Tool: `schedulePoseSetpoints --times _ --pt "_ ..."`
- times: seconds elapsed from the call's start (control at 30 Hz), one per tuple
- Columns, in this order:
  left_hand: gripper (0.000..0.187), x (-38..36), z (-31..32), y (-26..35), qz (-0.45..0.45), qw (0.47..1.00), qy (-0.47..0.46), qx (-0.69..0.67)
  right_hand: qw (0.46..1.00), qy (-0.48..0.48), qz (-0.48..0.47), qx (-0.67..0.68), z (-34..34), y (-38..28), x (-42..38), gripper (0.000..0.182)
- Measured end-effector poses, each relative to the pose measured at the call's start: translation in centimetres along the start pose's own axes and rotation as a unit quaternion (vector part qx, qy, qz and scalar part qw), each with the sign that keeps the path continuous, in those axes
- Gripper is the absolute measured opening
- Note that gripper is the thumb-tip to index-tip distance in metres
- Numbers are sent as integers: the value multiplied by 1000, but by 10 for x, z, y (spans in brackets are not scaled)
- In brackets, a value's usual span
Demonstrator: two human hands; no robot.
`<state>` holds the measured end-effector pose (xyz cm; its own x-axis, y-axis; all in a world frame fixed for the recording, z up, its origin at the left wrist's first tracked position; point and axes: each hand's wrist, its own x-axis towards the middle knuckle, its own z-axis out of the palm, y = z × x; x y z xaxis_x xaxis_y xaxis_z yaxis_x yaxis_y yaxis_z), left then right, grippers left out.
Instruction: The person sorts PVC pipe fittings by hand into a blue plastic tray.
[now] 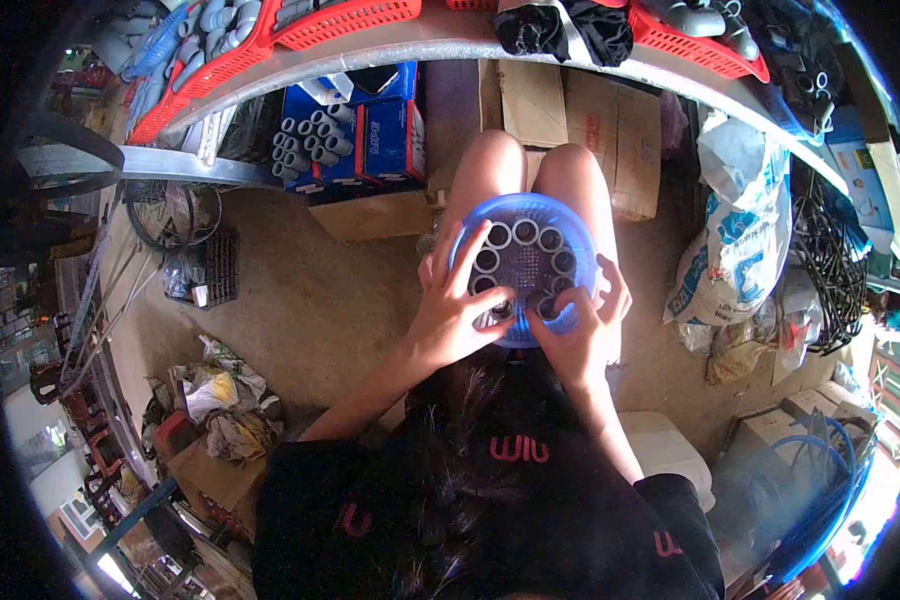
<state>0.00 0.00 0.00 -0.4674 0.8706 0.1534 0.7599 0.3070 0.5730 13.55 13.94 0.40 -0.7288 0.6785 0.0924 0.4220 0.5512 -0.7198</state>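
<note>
Black shirt (pixel 590 480); blue basket (pixel 527 268) on lap (pixel 574 178); grey fittings (pixel 551 239) ringed inside.

"MPE" on a blue box (pixel 392 152)

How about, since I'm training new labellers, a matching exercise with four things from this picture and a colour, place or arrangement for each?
Things
1. Round basket
2. Short tube pieces
3. Large sack
4. Slotted baskets

Descriptions
A. White with blue print, at the picture's right
B. Red, along the top of the picture
C. Set in a ring, open ends up
D. Blue, between the left hand and the right hand

Pairs: 1-D, 2-C, 3-A, 4-B
</note>
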Motion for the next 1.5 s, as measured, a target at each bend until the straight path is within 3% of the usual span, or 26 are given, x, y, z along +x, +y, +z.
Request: schedulePoseSetpoints --times 0.07,0.17,0.2,0.43,0.77,0.87,1.07,1.17,1.3,1.37,1.5 --pt "31 -1 4 1 -5 1000 14 6 999 4 -48 8 3 4 -2 29" --pt "33 2 5 -7 16 999 46 -4 997 50 -27 51 17 9 -2 30" --pt "33 1 5 -5 11 999 40 -8 997 48 22 48 9 -3 0 29" --pt "31 3 5 1 -1 1000 26 -15 997 5 -78 -11 -1 4 -2 22" --pt "31 5 4 0 -4 999 27 -20 999 4 -25 42 7 10 -5 19" --pt "34 5 2 4 -7 1000 20 -7 997 -10 -80 -19 0 4 2 20" --pt "39 4 1 4 -14 1000 7 3 997 -55 -53 0 -5 3 -2 27" --pt "39 5 0 5 -17 1000 2 4 992 -15 -110 -52 -12 -7 7 36" --pt "37 5 -1 4 -15 1000 -4 3 995 -1 -48 -86 -8 -8 19 54" --pt "36 5 0 4 -14 1000 -1 8 994 12 -9 -105 -8 -18 31 52" --pt "42 4 1 2 -2 1000 12 23 985 -66 54 -151 -10 -18 46 43"
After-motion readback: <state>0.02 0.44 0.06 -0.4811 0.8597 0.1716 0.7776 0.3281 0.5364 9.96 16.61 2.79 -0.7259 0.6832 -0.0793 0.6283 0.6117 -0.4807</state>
